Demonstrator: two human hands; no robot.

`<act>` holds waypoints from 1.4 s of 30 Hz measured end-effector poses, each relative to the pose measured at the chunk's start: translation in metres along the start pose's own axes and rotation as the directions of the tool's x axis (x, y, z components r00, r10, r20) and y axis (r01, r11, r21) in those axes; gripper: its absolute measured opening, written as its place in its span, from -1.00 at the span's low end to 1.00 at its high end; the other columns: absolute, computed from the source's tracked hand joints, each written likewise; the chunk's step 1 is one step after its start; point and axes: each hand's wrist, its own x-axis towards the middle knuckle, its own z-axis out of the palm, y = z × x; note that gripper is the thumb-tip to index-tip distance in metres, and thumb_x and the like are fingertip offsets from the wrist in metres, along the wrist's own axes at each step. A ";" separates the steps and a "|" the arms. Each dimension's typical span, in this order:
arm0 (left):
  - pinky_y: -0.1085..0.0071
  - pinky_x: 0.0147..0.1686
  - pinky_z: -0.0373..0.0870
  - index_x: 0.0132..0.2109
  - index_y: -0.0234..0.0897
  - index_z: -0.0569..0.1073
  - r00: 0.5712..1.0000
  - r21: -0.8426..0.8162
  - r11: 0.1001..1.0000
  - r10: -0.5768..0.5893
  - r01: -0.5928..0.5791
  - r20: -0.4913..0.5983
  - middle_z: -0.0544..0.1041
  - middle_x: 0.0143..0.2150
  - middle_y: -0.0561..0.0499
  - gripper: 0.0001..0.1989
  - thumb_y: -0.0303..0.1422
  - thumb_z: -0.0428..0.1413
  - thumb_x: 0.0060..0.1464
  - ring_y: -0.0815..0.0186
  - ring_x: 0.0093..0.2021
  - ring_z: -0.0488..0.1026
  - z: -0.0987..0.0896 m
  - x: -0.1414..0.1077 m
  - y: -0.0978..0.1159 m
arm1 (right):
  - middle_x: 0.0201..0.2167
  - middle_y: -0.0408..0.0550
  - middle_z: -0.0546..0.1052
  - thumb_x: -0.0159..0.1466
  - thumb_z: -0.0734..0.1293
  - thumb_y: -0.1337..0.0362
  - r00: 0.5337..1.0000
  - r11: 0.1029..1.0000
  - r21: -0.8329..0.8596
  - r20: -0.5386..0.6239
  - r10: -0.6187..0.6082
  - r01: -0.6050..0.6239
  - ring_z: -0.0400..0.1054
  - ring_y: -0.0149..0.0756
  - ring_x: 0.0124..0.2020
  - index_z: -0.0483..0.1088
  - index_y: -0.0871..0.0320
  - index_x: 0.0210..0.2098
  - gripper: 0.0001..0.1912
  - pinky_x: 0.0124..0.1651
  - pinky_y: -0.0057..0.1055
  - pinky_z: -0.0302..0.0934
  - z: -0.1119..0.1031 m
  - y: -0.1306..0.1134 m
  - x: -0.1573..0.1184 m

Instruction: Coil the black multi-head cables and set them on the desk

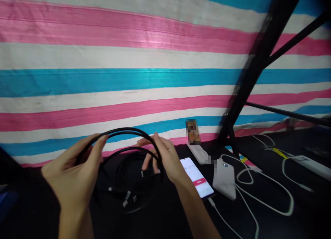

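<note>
I've got the left hand [74, 166] pinched around the looped black cable [126, 130], left of the lit phone [196, 178]. The right hand [165, 154], nearer the phone, touches the loop with fingers spread; whether it's gripping, I can't tell. Just right of the phone lies a white power bank [224, 180], and there's a white cord [274, 209] looping out beyond.

A makeshift stall or shelter, walled with striped tarp [111, 82].

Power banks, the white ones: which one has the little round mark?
The front power bank, right of the phone. The back one, beyond the phone, shows no round mark.
</note>
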 end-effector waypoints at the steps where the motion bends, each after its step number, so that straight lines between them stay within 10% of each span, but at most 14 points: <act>1: 0.53 -0.44 0.22 -0.29 -0.20 0.58 0.998 0.046 0.998 0.055 -0.054 -0.016 0.48 -0.53 0.16 -0.81 -0.26 0.26 -0.10 0.49 -0.53 0.28 0.003 -0.002 0.001 | -0.23 0.02 0.56 0.30 0.09 -0.08 0.999 1.000 0.001 -0.033 0.012 -0.012 0.24 -0.58 -0.76 0.49 0.17 -0.29 -0.48 -0.81 -0.60 -0.13 0.000 0.000 0.000; 7: 0.46 -0.46 0.25 -0.28 -0.17 0.57 0.990 0.049 0.990 0.131 -0.134 0.046 0.47 -0.55 0.12 -0.84 -0.23 0.20 -0.03 0.42 -0.55 0.30 0.013 -0.008 0.001 | -0.30 -0.07 0.57 0.07 0.42 0.10 0.986 0.940 -0.342 -0.148 -0.075 0.020 0.23 -0.52 -0.66 0.51 0.10 -0.24 -0.70 -0.64 -0.53 0.10 -0.005 0.003 0.005; 13: 0.47 -0.56 0.14 -0.29 -0.11 0.56 0.973 0.100 0.986 0.108 -0.130 0.203 0.54 -0.46 0.08 -0.83 -0.17 0.17 -0.01 0.42 -0.59 0.22 0.011 0.004 -0.005 | -0.21 -0.03 0.56 0.07 0.42 0.21 0.998 0.954 -0.299 -0.061 -0.029 0.010 0.44 -0.27 -0.27 0.50 0.12 -0.23 -0.74 -0.20 -0.31 0.33 -0.018 0.010 0.014; 20: 0.17 -0.06 0.28 0.23 -0.04 0.13 0.767 0.070 0.977 0.115 -0.204 0.631 0.36 0.12 -0.12 -0.16 -0.07 0.26 -0.20 0.08 0.02 0.34 0.027 0.013 -0.036 | -0.68 -0.24 0.42 0.13 0.39 0.17 0.997 0.996 -0.061 -0.031 -0.072 0.070 0.09 -0.54 -0.72 0.49 0.12 -0.15 -0.70 -0.64 -0.55 0.00 -0.019 -0.007 0.006; 26: 0.10 -0.11 0.32 0.25 -0.22 0.01 0.936 -0.029 0.982 0.186 -0.186 0.297 0.20 0.18 -0.28 -0.13 -0.12 0.22 -0.15 -0.01 0.07 0.30 0.049 0.008 -0.038 | -0.71 -0.22 0.37 0.17 0.36 0.15 0.988 0.988 -0.071 0.083 -0.132 0.138 -0.01 -0.57 -0.73 0.46 0.17 -0.05 -0.61 -0.67 -0.53 -0.18 -0.030 -0.012 0.001; 33: 0.27 -0.10 0.31 0.00 -0.13 0.35 0.877 -0.058 0.987 0.158 -0.148 0.455 0.48 -0.11 -0.02 -0.61 -0.22 0.13 -0.01 0.19 -0.07 0.41 0.043 0.007 -0.027 | -0.67 -0.34 0.10 0.11 0.43 0.27 0.977 0.980 -0.166 0.197 -0.080 0.113 -0.03 -0.58 -0.66 0.41 0.04 0.03 -0.53 -0.60 -0.55 -0.13 -0.026 -0.027 -0.014; 42: 0.51 -0.50 0.26 -0.43 -0.19 0.43 0.871 -0.081 0.995 -0.008 0.055 0.492 0.40 -0.56 0.13 -0.90 -0.28 0.14 -0.05 0.42 -0.52 0.33 0.027 0.012 -0.021 | -0.64 -0.27 0.32 0.24 0.28 0.26 0.996 0.938 -0.335 -0.008 -0.094 0.086 0.17 -0.55 -0.67 0.43 0.06 -0.06 -0.73 -0.64 -0.60 0.05 -0.030 -0.006 0.006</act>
